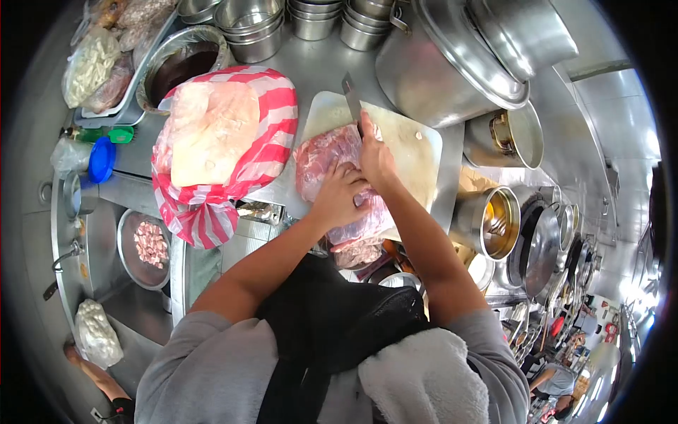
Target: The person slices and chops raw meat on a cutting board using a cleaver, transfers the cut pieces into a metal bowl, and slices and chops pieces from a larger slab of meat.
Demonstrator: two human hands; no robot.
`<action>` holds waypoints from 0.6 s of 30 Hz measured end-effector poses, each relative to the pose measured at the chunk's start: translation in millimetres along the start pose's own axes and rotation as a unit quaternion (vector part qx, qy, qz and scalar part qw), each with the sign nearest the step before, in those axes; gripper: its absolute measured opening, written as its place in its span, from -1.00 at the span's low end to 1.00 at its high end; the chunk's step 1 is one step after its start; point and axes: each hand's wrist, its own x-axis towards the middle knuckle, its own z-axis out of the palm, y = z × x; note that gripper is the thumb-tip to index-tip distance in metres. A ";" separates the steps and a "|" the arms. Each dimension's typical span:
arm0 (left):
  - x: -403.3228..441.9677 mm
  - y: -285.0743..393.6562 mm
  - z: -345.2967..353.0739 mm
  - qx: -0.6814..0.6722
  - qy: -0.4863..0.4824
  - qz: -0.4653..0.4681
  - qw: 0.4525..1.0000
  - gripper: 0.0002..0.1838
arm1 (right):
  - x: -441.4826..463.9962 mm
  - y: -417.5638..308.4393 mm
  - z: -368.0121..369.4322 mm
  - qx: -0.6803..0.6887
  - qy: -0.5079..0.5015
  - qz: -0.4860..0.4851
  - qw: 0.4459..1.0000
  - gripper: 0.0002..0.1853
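A large slab of raw pink meat (327,159) lies on a white cutting board (409,152), its near end hanging past the board's front edge. My left hand (344,194) rests on top of the meat with its fingers spread. In my right hand (378,155), a kitchen knife (352,97) is gripped by the handle, its dark blade pointing away from me along the meat's far right corner. Left of the board, a red-and-white striped bag (279,106) lies opened around a pale, fatty slab of meat (215,134).
Stacked steel pans (248,32) line the back. A big lidded pot (424,71) stands behind the board, with an oil-filled pot (494,222) to the right. At left are a bowl of diced meat (151,244) and a blue lid (102,160). Another person's arm (99,374) shows lower left.
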 end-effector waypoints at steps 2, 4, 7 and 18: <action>-9.6 -2.9 0.0 -0.015 0.006 0.003 1.000 -0.58 | 18.2 0.3 -14.9 0.021 -0.023 -0.004 0.999 -0.13; -10.0 -4.7 0.7 -0.026 0.028 0.009 0.999 -0.56 | 23.7 12.5 -42.0 0.036 -0.048 -0.030 0.998 -0.19; -10.5 1.6 -7.5 -0.012 0.021 0.012 1.000 -0.52 | -18.2 17.3 -97.6 0.009 -0.051 -0.018 0.998 -0.19; -26.9 33.5 -6.4 0.023 0.035 0.057 0.997 -0.49 | -209.6 45.8 -108.3 0.124 -0.022 -0.033 0.992 -0.19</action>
